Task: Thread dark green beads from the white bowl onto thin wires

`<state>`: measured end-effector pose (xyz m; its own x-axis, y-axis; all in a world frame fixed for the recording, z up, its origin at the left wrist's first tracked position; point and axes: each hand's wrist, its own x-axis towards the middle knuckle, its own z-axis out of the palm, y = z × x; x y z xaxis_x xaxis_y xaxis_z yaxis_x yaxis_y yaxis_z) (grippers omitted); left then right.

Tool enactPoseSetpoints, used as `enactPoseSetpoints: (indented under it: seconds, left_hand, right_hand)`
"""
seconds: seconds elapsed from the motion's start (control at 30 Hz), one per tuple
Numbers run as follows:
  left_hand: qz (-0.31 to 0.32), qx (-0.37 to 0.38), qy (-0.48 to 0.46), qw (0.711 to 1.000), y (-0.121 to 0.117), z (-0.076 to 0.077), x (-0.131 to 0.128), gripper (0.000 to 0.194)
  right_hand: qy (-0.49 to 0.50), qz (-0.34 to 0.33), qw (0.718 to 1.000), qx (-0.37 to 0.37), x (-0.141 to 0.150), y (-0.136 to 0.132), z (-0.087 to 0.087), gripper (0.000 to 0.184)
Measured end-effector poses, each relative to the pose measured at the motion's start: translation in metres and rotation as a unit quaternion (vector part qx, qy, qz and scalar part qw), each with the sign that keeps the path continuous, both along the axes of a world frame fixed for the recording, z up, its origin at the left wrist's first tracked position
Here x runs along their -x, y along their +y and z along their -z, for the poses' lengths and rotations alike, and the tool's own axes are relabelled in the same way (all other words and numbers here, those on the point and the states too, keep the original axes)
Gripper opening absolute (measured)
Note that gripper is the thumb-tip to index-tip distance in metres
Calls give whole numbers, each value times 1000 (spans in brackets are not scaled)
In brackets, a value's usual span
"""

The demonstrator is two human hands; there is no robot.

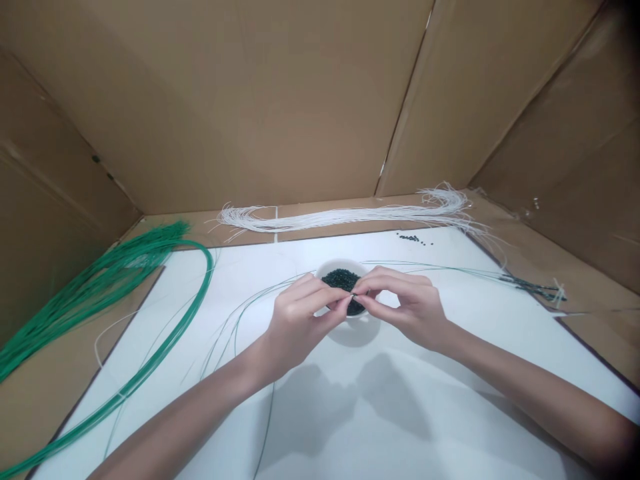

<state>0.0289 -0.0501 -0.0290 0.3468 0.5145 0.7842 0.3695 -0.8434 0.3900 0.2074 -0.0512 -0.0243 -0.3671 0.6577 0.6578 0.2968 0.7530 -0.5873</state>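
Note:
Both of my hands meet over a white bowl (pixel 359 321) that holds many small dark beads (pixel 340 277). My left hand (pixel 300 317) is closed, thumb and forefinger pinched at the tips, with thin green strands (pixel 245 300) running out behind it to the left. My right hand (pixel 407 303) pinches too, its fingertips touching those of the left. A tiny dark bead (pixel 354 295) shows between the fingertips. How the strand sits inside the fingers is hidden.
A thick green strand bundle (pixel 173 340) curves along the left side. White strands (pixel 345 217) lie across the back. Several loose dark beads (pixel 411 238) lie behind the bowl. Beaded strand ends (pixel 535 287) rest at the right. Cardboard walls (pixel 250 100) enclose the white board (pixel 480 287).

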Motion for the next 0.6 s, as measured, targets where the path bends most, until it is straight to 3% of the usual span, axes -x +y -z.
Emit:
enactPoseSetpoints:
  seconds: [0.2, 0.4, 0.6]
  left_hand:
    - [2, 4, 3, 1000, -2, -1, 0, 8]
    - [5, 5, -3, 1000, -1, -2, 0, 10]
    - [-2, 37, -15, 999, -1, -4, 0, 16]
  right_hand:
    - [-19, 3, 1000, -22, 0, 1, -1, 10]
    - [6, -7, 999, 44, -3, 1, 3, 10]
    - [22, 17, 998, 54, -4, 2, 3, 8]
